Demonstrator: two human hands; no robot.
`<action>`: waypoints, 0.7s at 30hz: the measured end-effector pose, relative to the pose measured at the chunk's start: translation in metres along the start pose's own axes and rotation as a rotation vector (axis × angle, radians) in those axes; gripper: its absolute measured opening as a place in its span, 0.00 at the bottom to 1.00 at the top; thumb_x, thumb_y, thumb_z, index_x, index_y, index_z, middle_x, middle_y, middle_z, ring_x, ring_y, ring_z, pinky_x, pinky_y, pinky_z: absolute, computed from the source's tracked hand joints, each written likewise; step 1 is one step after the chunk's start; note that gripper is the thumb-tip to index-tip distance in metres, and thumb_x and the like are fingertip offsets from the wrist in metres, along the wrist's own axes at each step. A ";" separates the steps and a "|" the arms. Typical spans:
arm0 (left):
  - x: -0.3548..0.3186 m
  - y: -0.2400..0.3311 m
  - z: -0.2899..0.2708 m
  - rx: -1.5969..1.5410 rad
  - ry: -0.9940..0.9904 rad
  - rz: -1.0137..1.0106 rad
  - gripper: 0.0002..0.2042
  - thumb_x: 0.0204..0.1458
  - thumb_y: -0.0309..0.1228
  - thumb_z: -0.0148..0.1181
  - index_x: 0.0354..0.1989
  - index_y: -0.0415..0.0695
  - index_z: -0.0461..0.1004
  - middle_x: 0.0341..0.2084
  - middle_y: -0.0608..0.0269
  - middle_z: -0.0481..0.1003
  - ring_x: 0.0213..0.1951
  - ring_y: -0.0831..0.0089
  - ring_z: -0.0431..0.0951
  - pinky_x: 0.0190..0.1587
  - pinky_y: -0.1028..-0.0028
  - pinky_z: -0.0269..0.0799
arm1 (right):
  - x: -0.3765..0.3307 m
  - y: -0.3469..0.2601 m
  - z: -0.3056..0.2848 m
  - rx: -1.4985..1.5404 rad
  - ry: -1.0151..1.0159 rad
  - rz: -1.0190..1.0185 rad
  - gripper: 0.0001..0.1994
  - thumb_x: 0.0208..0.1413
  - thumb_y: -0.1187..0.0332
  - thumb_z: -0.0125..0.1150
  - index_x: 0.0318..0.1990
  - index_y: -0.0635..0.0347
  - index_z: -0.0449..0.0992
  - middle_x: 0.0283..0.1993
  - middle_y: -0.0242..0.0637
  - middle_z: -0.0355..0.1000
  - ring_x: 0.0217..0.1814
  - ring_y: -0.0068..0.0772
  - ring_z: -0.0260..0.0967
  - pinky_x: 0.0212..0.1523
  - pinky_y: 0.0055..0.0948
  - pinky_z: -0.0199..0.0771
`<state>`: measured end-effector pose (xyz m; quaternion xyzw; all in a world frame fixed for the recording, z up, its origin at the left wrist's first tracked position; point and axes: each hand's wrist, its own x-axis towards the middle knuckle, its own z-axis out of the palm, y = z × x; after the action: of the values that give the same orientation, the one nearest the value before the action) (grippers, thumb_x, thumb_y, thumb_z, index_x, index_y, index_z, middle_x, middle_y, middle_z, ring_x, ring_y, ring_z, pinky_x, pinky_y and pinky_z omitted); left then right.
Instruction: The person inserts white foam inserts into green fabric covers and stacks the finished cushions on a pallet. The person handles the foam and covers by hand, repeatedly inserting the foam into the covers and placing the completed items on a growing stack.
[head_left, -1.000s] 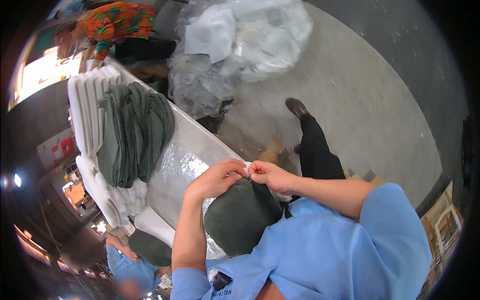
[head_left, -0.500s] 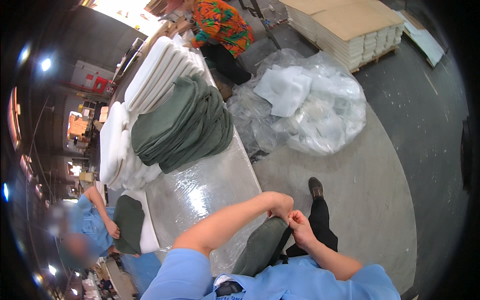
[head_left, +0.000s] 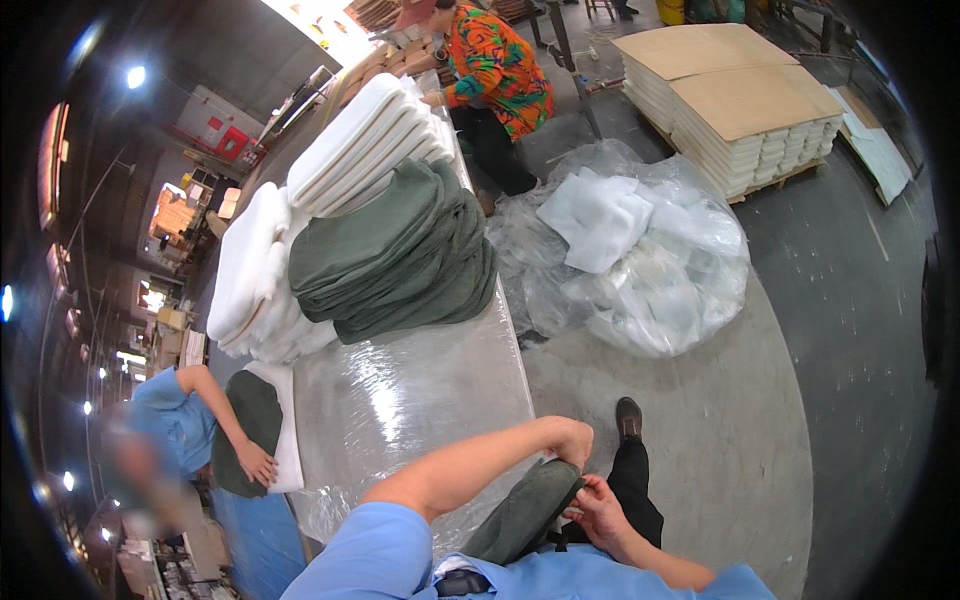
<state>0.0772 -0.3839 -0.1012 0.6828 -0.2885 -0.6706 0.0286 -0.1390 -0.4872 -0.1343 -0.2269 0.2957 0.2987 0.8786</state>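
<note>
A dark green fabric cover (head_left: 512,518), its shape long and rounded, rests against my body near the table's front edge. My left hand (head_left: 573,443) bends over its far end, with the fingers curled and partly hidden behind the wrist. Beside it, my right hand (head_left: 600,510) pinches the cover's edge between thumb and fingers. On the plastic-wrapped table (head_left: 425,375) lies a heap of similar dark green covers (head_left: 395,260), loosely stacked. Thick white pads (head_left: 350,145) stand in a row behind that heap, and more white pads (head_left: 250,270) lie to its left.
At left, a co-worker's hand (head_left: 258,463) presses on a green cover (head_left: 245,425) over a white pad. Another person in a bright patterned shirt (head_left: 497,70) leans at the table's far end. Crumpled clear plastic (head_left: 655,255) covers floor to the right, before a pallet stack (head_left: 740,110).
My view has shifted, so the table and heap sit lower and further right. My right hand's fingers have loosened slightly along the cover's edge. The co-worker's hand now spreads over their green cover.
</note>
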 end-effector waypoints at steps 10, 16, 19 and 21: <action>0.000 0.014 -0.008 0.188 -0.062 -0.068 0.20 0.48 0.41 0.74 0.41 0.35 0.86 0.32 0.46 0.84 0.29 0.53 0.84 0.28 0.58 0.82 | 0.031 0.025 0.013 0.166 0.144 -0.107 0.07 0.75 0.66 0.51 0.43 0.54 0.73 0.41 0.31 0.76 0.43 0.30 0.74 0.50 0.35 0.73; -0.002 0.022 -0.011 0.200 -0.143 -0.060 0.19 0.50 0.41 0.72 0.44 0.39 0.86 0.40 0.49 0.84 0.32 0.52 0.84 0.32 0.56 0.82 | 0.042 0.026 0.027 0.248 0.227 -0.121 0.08 0.72 0.67 0.50 0.48 0.58 0.75 0.45 0.37 0.78 0.47 0.38 0.78 0.51 0.41 0.80; 0.005 0.016 -0.008 0.072 -0.129 0.008 0.16 0.50 0.37 0.71 0.44 0.41 0.86 0.41 0.54 0.84 0.33 0.54 0.83 0.34 0.55 0.80 | 0.044 0.023 0.033 0.232 0.289 -0.076 0.12 0.71 0.63 0.53 0.52 0.60 0.76 0.46 0.39 0.79 0.47 0.39 0.79 0.48 0.42 0.81; 0.011 0.006 -0.002 -0.058 -0.080 0.041 0.14 0.49 0.34 0.70 0.42 0.42 0.86 0.39 0.56 0.84 0.33 0.57 0.82 0.34 0.56 0.79 | 0.050 0.022 0.033 0.227 0.339 -0.035 0.15 0.71 0.59 0.55 0.53 0.61 0.76 0.47 0.39 0.78 0.46 0.38 0.80 0.45 0.41 0.81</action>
<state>0.0760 -0.3940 -0.1081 0.6482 -0.2839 -0.7048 0.0505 -0.1085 -0.4327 -0.1476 -0.1787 0.4673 0.2054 0.8412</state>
